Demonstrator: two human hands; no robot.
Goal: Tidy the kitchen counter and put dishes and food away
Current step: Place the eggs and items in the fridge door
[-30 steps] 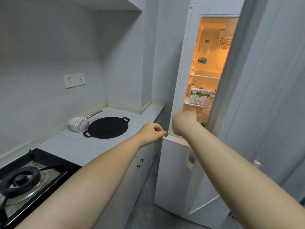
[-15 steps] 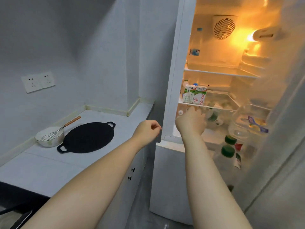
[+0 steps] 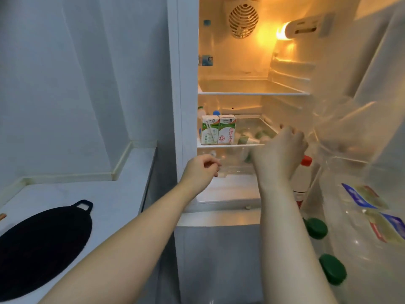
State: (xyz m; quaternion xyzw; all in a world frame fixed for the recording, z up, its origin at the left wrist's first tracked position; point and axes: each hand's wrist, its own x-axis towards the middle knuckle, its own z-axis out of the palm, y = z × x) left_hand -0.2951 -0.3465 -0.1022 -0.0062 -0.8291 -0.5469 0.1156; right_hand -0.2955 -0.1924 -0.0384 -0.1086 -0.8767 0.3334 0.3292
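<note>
The fridge (image 3: 188, 84) stands open and lit, beside the counter (image 3: 122, 194). Two green-and-white milk cartons (image 3: 219, 130) stand at the front left of the middle glass shelf (image 3: 230, 146). My right hand (image 3: 282, 150) is raised at that shelf's right front corner, its back toward me and its fingers curled forward. Blur hides whether it holds anything. My left hand (image 3: 201, 170) hovers at the fridge's left edge, below the shelf. Its fingers are curled with the thumb against them, and nothing shows in them. A black round griddle pan (image 3: 43, 244) lies on the counter.
The fridge door (image 3: 372, 106) swings out at the right. Its clear bins hold a red-capped bottle (image 3: 306, 160), green-capped bottles (image 3: 315, 228) and flat sachets (image 3: 361, 198). Small pots lie behind the cartons. The top shelf (image 3: 252, 92) is bare.
The fridge door has swung wide open. My view has moved closer and right. My right hand has risen from the lower compartment to the middle shelf's right corner. My left hand stays curled.
</note>
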